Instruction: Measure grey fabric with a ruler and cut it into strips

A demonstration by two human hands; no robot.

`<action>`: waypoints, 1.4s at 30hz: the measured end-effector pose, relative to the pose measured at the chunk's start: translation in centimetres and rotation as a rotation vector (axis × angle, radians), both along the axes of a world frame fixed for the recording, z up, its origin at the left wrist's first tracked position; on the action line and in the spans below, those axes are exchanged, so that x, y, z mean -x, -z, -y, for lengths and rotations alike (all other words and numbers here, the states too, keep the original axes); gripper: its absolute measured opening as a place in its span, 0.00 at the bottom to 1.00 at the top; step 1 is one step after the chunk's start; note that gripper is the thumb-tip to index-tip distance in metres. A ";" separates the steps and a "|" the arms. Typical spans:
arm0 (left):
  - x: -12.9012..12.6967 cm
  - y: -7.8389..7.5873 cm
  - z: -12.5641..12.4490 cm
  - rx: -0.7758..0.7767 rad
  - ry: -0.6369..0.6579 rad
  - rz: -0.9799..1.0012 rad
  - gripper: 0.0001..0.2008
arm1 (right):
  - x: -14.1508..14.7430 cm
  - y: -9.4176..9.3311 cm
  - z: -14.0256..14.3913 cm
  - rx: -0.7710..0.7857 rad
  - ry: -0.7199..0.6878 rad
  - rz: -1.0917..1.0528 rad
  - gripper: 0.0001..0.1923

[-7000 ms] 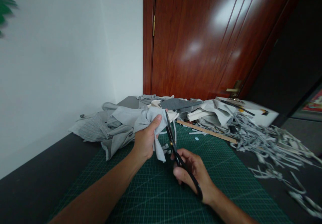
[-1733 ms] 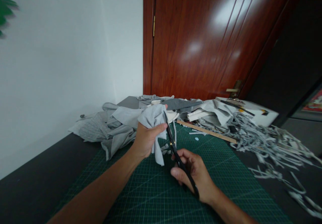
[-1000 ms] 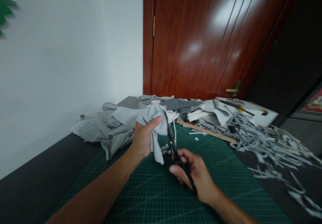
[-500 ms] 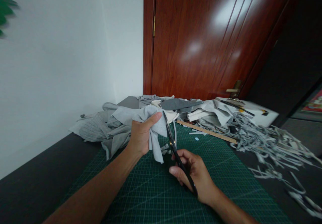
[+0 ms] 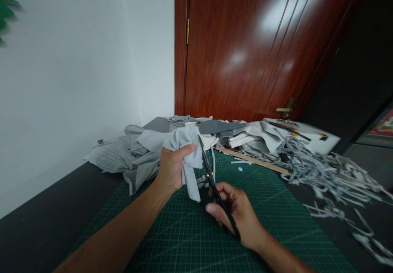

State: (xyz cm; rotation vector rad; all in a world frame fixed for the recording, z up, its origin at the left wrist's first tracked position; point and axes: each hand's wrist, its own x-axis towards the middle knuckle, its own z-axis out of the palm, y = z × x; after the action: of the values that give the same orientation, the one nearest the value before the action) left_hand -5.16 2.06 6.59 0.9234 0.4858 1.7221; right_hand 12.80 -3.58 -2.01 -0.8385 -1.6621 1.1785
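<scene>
Scissors [image 5: 215,183] sit in the right hand [image 5: 236,215], fingers clenched through the black handles low over the green mat [image 5: 184,240], blades pointing up and away with their edges against the right side of a grey cloth [image 5: 187,150]. That cloth is bunched in the left hand [image 5: 172,168], gripped tight with the thumb pressed across the top and a loose tail hanging down toward the mat just left of the blades. By the look of it, a strip is being cut off the cloth's edge, and the blades seem close to shut, though how far the cut has run cannot be told from here. A further snip would call for the blades to part and slide farther up the cloth while the left hand holds it taut; the thumb lies near the blade tips and would want care. Farther off, the cloth trails back into a grey heap [image 5: 135,154] at the far left of the mat, so its drag could tug against the cut. A wooden ruler [image 5: 251,160] lies slantwise across the far right of the mat, beyond the blades and clear of them. Cut strips [image 5: 322,170] sprawl in a tangle on the dark table [image 5: 37,224] to the right. Behind all stand a white box [image 5: 310,136] and a brown door [image 5: 245,48].
</scene>
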 end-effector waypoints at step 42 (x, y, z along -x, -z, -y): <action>0.7 -0.2 -0.3 -0.051 0.079 -0.150 0.35 | -0.5 -0.1 -0.3 -0.004 -0.018 -0.046 0.23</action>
State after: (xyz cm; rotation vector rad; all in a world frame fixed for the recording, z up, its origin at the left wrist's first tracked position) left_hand -5.84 2.35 6.76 1.1001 0.4991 1.6070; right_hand 13.28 -3.28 -1.91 -0.7900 -1.6369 1.1983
